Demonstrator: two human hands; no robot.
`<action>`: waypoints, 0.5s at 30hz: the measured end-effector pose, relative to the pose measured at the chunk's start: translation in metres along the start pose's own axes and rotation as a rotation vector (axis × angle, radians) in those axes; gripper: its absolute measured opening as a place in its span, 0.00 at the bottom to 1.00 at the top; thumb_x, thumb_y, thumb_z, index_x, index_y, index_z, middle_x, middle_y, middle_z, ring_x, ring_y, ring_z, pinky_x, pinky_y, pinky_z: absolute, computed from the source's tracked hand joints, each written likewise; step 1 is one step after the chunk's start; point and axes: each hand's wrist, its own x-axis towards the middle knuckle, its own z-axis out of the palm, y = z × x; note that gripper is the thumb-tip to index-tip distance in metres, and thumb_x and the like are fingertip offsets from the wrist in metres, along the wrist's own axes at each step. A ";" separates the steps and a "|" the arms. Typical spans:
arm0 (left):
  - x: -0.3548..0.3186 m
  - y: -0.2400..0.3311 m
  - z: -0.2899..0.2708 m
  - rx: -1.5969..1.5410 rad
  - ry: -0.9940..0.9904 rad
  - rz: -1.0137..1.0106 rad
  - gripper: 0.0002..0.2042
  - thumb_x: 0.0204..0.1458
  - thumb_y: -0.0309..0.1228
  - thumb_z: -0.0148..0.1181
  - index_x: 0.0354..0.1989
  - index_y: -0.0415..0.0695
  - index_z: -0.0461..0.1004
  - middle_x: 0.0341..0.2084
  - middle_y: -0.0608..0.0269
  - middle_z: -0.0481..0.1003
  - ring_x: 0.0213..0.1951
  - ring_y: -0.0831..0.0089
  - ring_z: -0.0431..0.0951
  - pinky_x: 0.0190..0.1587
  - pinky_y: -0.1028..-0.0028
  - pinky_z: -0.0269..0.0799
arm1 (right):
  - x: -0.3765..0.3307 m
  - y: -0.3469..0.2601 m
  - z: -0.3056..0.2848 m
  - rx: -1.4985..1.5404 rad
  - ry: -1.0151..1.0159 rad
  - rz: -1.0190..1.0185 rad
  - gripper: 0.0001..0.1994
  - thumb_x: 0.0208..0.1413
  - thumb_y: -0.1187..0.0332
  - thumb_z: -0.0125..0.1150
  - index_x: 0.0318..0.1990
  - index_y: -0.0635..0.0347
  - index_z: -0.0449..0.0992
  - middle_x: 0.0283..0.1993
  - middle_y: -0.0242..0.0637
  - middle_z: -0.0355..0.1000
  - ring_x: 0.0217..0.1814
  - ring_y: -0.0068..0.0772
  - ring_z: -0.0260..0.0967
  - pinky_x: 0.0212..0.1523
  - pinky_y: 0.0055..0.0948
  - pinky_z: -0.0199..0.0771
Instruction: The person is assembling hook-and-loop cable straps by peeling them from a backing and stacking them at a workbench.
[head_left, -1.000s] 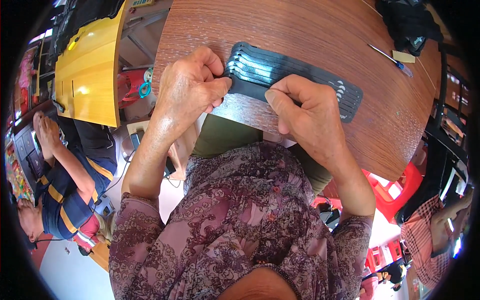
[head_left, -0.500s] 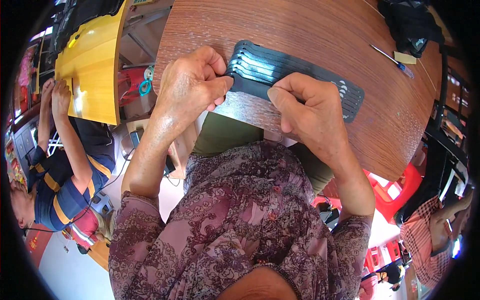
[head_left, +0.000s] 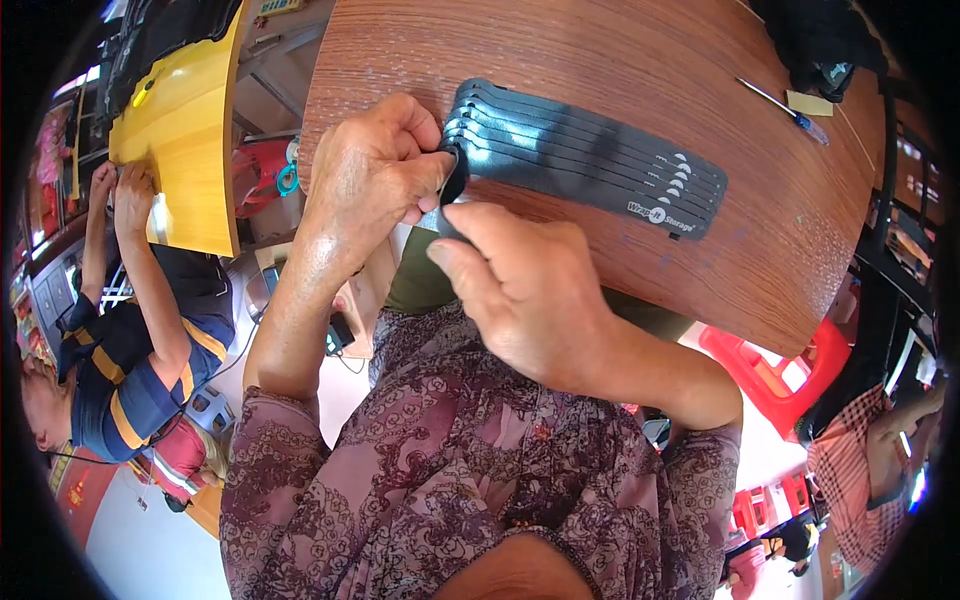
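A flat black set of several side-by-side straps (head_left: 590, 155), with white crescent marks at its right end, lies slanted on the brown wooden table. At its left end my left hand (head_left: 375, 175) is closed, thumb and finger pinching the end of the nearest black strap (head_left: 456, 178). My right hand (head_left: 530, 285) is closed just below, at the table's near edge, gripping the same strap between thumb and forefinger. The strap is bent down and toward me between both hands. Part of it is hidden by my fingers.
A screwdriver (head_left: 785, 110) lies at the table's (head_left: 560, 45) right, beside a tan card (head_left: 808, 103) and black cloth bundle (head_left: 825, 50). A red stool (head_left: 780, 375) stands below the right edge. Leftward, another person's hands (head_left: 130, 195) rest by a yellow table (head_left: 190, 130).
My right hand has swung left and toward me, pulling the nearest strap's free length off the table and bending it back. My left hand stays at the strap's left end.
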 end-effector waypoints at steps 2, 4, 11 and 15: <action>0.000 -0.001 0.000 0.002 0.001 -0.001 0.05 0.44 0.22 0.61 0.27 0.37 0.70 0.14 0.64 0.72 0.15 0.82 0.71 0.16 0.80 0.66 | 0.000 0.002 0.009 -0.028 0.053 -0.130 0.11 0.50 0.77 0.62 0.41 0.69 0.70 0.22 0.49 0.70 0.22 0.47 0.71 0.22 0.37 0.69; 0.002 -0.005 -0.001 0.009 0.003 0.046 0.05 0.45 0.22 0.60 0.27 0.37 0.70 0.13 0.65 0.72 0.14 0.82 0.70 0.15 0.79 0.64 | -0.001 0.001 0.014 -0.038 0.048 -0.136 0.12 0.49 0.77 0.62 0.41 0.69 0.70 0.21 0.48 0.69 0.22 0.46 0.71 0.22 0.37 0.68; 0.007 -0.019 -0.003 0.010 0.009 0.133 0.05 0.44 0.21 0.61 0.27 0.38 0.70 0.13 0.67 0.71 0.13 0.83 0.68 0.15 0.78 0.61 | 0.000 -0.002 0.021 -0.101 0.022 -0.171 0.13 0.48 0.77 0.62 0.41 0.70 0.68 0.22 0.44 0.68 0.22 0.45 0.71 0.21 0.40 0.66; 0.008 -0.015 -0.004 0.036 -0.003 0.120 0.05 0.44 0.21 0.61 0.27 0.38 0.70 0.13 0.67 0.71 0.14 0.83 0.68 0.15 0.78 0.61 | 0.001 -0.003 0.022 -0.111 0.066 -0.186 0.12 0.48 0.77 0.61 0.41 0.69 0.69 0.21 0.43 0.68 0.21 0.45 0.69 0.22 0.41 0.64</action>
